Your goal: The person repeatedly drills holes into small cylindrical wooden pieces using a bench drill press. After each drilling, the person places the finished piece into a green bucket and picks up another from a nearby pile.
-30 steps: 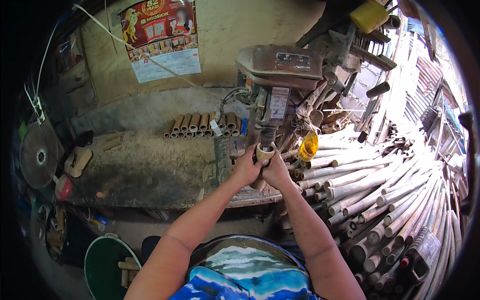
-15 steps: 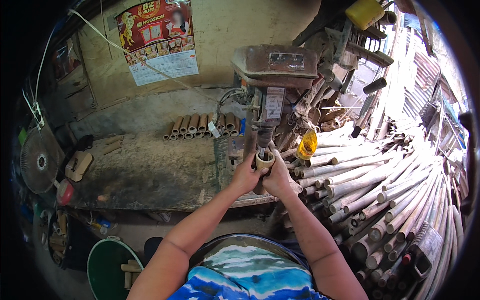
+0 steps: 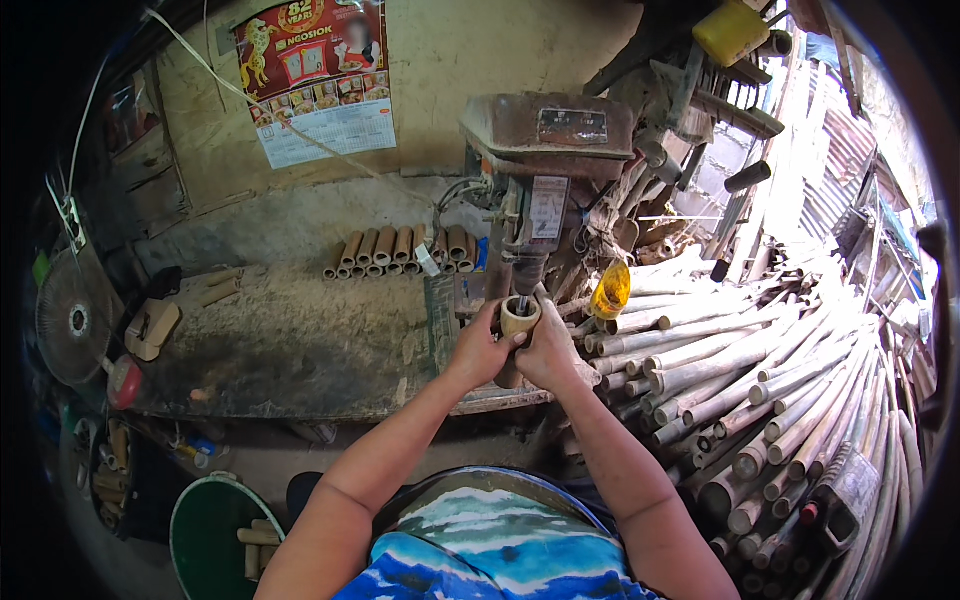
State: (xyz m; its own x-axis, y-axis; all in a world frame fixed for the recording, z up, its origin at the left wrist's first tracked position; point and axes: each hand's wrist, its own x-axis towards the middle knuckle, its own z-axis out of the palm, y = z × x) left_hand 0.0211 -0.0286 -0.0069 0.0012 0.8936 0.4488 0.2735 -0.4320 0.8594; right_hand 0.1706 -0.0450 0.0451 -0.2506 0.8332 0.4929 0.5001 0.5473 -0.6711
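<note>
A short bamboo tube [image 3: 519,326] is held between both of my hands under a drill press [image 3: 548,130]. My left hand [image 3: 482,348] wraps the tube's left side, and my right hand [image 3: 549,348] grips its right side. Both thumbs come together at the front. The tube's open end faces up, and the metal bit [image 3: 522,302] below the chuck [image 3: 528,272] reaches into that opening. How deep the bit goes is hidden by the tube wall. My fingers cover most of the tube's lower part.
Bamboo tubes [image 3: 400,250] lie stacked on the dusty bench [image 3: 290,350]. Long bamboo poles [image 3: 740,350] fill the right side. A yellow cut container [image 3: 610,292] hangs beside the press. At left are a fan [image 3: 72,318] and a green tub [image 3: 185,540] holding bamboo pieces.
The bamboo tube and both hands have shifted slightly up and to the left around the bit. My grip stays the same.
</note>
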